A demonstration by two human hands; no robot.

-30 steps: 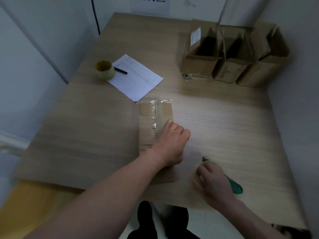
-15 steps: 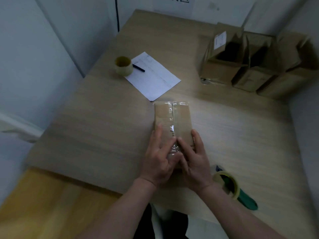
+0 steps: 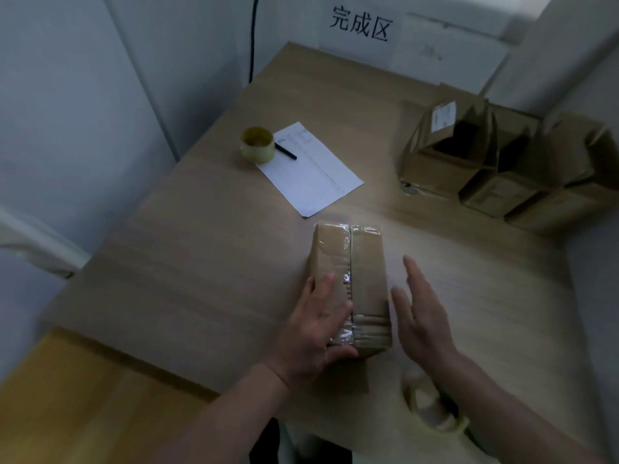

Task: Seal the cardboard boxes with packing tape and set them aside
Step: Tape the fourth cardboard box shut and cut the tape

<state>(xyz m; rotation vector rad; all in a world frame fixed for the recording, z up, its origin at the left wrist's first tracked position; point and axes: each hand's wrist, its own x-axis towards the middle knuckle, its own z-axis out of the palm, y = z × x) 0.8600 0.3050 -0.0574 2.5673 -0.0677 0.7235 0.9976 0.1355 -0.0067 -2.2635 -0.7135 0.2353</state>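
1. Sealed box (image 3: pixel 365 262): brown cardboard, glossy clear tape along its seam.
2. Worktop (image 3: pixel 201 262): pale wood grain.
3. Tape roll (image 3: pixel 257 144): yellowish.
4. Paper sheet (image 3: pixel 311 172): white, faintly lined; pen (image 3: pixel 285 151) apparently black.

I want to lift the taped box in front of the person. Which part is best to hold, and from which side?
Probably by its two long side faces, one hand from each side. The taped box lies flat on the table, long axis pointing away, glossy tape on top. The left hand already rests on its left part, thumb at the near end; the right hand is open beside the right face.
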